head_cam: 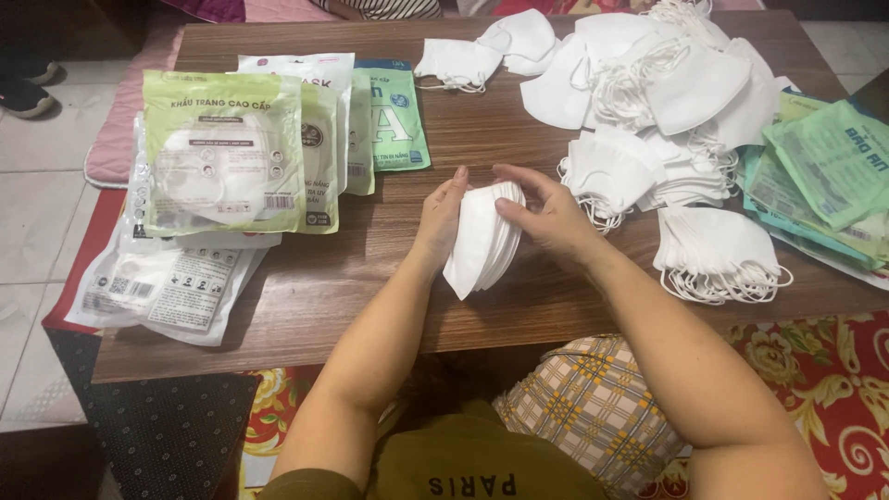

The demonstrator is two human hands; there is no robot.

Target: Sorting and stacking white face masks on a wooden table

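A stack of folded white face masks (pixel 483 241) stands on edge on the brown wooden table (pixel 370 296), held between both my hands. My left hand (pixel 439 220) presses flat against the stack's left side. My right hand (pixel 548 211) grips the stack's right side, fingers curled over its top edge.
Filled green and white mask packets (pixel 225 153) lie at the left, with teal packets (pixel 394 116) behind them. A big heap of loose white masks (pixel 648 102) fills the back right, a smaller stack (pixel 718 255) sits at right, and empty green packets (pixel 829 171) lie at the right edge.
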